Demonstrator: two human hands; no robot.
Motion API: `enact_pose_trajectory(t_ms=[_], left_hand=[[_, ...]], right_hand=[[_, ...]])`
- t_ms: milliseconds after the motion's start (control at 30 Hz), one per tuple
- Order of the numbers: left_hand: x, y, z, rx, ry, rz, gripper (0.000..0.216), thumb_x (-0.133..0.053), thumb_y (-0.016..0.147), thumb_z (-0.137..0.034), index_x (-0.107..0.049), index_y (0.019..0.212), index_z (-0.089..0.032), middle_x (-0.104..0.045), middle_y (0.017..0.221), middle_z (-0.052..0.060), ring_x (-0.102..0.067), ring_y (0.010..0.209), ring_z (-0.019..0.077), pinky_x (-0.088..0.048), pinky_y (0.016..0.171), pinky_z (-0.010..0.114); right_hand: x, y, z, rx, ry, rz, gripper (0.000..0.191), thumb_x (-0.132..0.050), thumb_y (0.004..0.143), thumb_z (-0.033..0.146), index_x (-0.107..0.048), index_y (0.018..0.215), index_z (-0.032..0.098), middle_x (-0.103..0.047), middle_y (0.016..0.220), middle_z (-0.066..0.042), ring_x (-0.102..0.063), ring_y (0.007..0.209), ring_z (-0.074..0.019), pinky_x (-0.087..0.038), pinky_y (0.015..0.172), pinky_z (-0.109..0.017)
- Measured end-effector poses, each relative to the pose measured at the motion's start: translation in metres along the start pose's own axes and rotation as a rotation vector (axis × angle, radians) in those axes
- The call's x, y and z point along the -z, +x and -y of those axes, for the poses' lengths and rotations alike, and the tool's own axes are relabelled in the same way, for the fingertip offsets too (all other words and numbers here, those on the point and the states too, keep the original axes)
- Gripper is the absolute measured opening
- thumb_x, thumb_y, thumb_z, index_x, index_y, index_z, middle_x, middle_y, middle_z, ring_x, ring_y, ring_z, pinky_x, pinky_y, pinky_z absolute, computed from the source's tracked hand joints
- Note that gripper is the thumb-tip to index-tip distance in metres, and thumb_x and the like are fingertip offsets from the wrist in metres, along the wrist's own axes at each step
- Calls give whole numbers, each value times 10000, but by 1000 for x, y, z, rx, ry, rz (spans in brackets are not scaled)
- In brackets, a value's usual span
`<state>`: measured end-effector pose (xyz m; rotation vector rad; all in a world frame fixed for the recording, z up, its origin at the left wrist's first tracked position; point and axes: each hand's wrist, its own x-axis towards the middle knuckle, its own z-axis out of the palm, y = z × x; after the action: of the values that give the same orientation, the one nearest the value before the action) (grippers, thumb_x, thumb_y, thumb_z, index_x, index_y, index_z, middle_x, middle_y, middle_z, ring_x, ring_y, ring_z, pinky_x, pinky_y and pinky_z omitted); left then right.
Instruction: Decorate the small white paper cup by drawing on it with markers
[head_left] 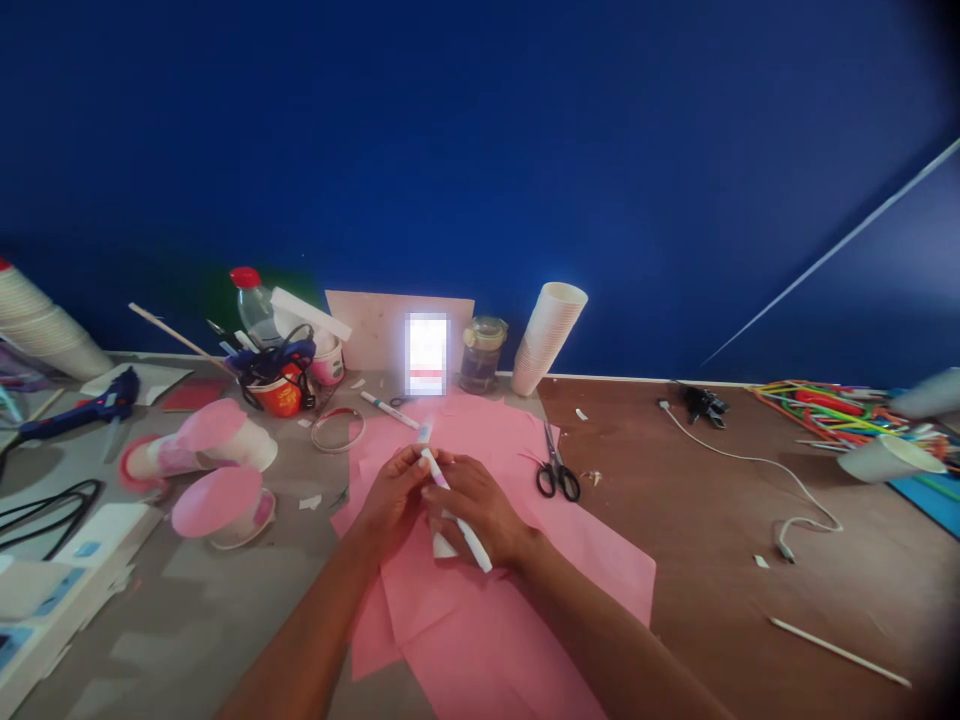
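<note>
Both my hands meet over a spread of pink paper sheets (487, 620) at the table's middle. My right hand (480, 510) is closed around a white marker pen (469, 530), which lies slanted with its tip toward the far left. My left hand (394, 490) pinches the pen's far end, where a small cap (424, 432) sticks up. A white object under my right hand is mostly hidden.
Black-handled scissors (556, 468) lie right of my hands. Another white marker (388, 409), a tape ring (337, 428), pink-covered cups (217, 480), a blue glue gun (82, 410), a paper cup stack (547, 335), a jar (481, 352), a white cable (757, 470) and coloured straws (832, 410) surround them.
</note>
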<state>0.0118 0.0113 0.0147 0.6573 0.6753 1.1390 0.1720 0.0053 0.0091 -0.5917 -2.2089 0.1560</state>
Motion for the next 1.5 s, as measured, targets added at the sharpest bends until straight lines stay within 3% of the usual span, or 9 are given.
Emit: enact_pose_trajectory(t_ms=[133,267,367,533,700,967,1267,1500], left_hand=[[2,1,-1,-18,-55,-3,138,-729,777,-276,-645,833,-182,-697,889,19,-617,751,117,-474,692,232],[3,1,-3,-31,-67,-13,141,-720,786,-299,-636,811,-188,-686,848,9,-577,681,99,-448,637,221],[2,0,-4,-30,-51,-12,168,-738,765,-315,-667,825,-175,-679,815,24,-556,666,99,-433,623,218],[3,-1,-5,-19,-16,-9,268,-781,706,-357,-712,863,-150,-677,806,52,-517,620,101,-401,586,230],[2,0,-6,-92,-7,32,226,-765,728,-357,-711,760,-140,-651,755,45,-512,650,114,-403,620,246],[5,2,-1,-143,-21,50,236,-732,766,-387,-697,752,-154,-643,734,41,-566,729,152,-431,702,280],[3,2,0,-152,-46,1,244,-749,745,-391,-697,727,-153,-625,717,26,-526,632,120,-404,603,259],[-2,1,-2,-165,-73,-54,249,-775,707,-376,-669,661,-156,-626,705,27,-563,713,148,-433,692,277]], right_hand=[[0,-4,1,11,-82,-80,393,-505,881,319,-515,1259,213,-588,1086,-130,-565,1087,-268,-431,984,-506],[3,-5,5,2,-103,-141,424,-535,858,297,-530,1275,225,-589,932,-77,-540,911,-237,-428,961,-516],[3,-4,9,16,-100,-116,421,-534,845,226,-547,1266,243,-583,834,-43,-512,859,-221,-426,965,-502],[2,0,12,45,-77,-99,370,-510,828,170,-574,1188,224,-557,840,-43,-508,869,-215,-448,935,-488],[2,2,11,60,-55,-65,258,-486,839,139,-588,1063,215,-549,817,-49,-511,868,-217,-473,875,-439],[-1,3,10,94,-33,-47,212,-473,840,99,-571,1008,184,-551,821,-64,-504,836,-206,-497,817,-389],[-4,3,9,85,-17,-20,192,-457,846,104,-565,982,188,-553,825,-67,-497,823,-208,-497,798,-386],[-4,3,10,91,-3,-24,198,-467,830,78,-548,968,194,-536,821,-59,-503,830,-203,-506,807,-386]])
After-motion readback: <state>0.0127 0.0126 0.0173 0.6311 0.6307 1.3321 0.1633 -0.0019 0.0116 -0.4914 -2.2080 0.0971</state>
